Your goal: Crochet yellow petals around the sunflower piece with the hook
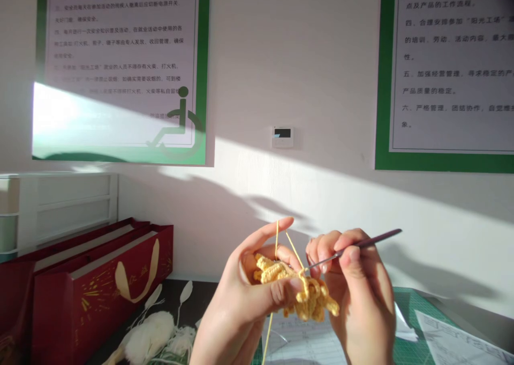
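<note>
My left hand (257, 290) pinches a piece of yellow crochet work (311, 301) with many small curled lobes. Over its raised index finger runs a strand of yellow yarn (296, 247), which goes down to the stitches, and a tail hangs below the hand. In my right hand (357, 284) is a crochet hook (377, 238) with a dark handle, held like a pencil. The hook's thin metal tip meets the upper edge of the crochet work, at a loop. Part of the piece is hidden behind my left thumb and fingers.
Red gift bags (100, 284) with ribbon handles stand at the left beside a white drawer unit (76, 204). White yarn (150, 335) lies on the dark table. Printed sheets (305, 343) rest on a green cutting mat (409, 322). Behind is a wall with posters and a thermostat (282, 136).
</note>
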A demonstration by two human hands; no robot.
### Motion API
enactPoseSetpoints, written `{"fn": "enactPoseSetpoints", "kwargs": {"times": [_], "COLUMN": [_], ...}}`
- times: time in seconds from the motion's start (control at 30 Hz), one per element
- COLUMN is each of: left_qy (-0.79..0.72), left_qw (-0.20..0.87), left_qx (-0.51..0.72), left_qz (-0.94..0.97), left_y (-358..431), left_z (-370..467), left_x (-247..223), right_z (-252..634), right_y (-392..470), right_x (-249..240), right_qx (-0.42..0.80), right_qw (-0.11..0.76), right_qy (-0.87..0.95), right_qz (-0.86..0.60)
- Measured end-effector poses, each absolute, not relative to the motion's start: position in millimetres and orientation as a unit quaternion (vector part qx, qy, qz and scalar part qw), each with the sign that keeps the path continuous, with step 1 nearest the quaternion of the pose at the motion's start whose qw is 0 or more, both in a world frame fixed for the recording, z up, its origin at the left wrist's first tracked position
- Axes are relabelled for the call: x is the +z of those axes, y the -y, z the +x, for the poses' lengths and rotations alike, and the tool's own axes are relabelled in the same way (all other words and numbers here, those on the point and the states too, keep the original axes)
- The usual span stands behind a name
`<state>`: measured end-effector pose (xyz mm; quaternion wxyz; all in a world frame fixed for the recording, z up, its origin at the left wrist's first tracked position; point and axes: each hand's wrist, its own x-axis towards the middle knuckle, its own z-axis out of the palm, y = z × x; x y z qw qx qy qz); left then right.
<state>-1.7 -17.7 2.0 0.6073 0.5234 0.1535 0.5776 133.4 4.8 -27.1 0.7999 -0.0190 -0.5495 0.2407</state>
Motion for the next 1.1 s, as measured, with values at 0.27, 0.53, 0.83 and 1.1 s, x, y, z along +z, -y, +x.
{"fn": "enactPoseSetpoints", "kwargs": {"times": [0.27,0.53,0.83,1.1], "left_qy": [-0.195,-0.171,-0.149,-0.205], "left_qw": [0.53,0.613,0.62,0.528], "left_qx": [0.657,0.592,0.558,0.651], "left_qz": [0.5,0.494,0.531,0.505], "left_y": [29,17,15,28], "left_z": [10,4,-6,7], "left_x": [1,0,0,0], "right_z": [138,131,138,137], "right_y": [-5,-7,3,-5], "right_x": [-30,-35,-26,-29], "right_qx": [-0.011,-0.056,0.313,0.117], "right_qw": [0.753,0.779,0.785,0.766], "right_qy": [0.647,0.619,0.534,0.621], "right_qz": [-0.12,-0.082,-0.029,-0.114]}}
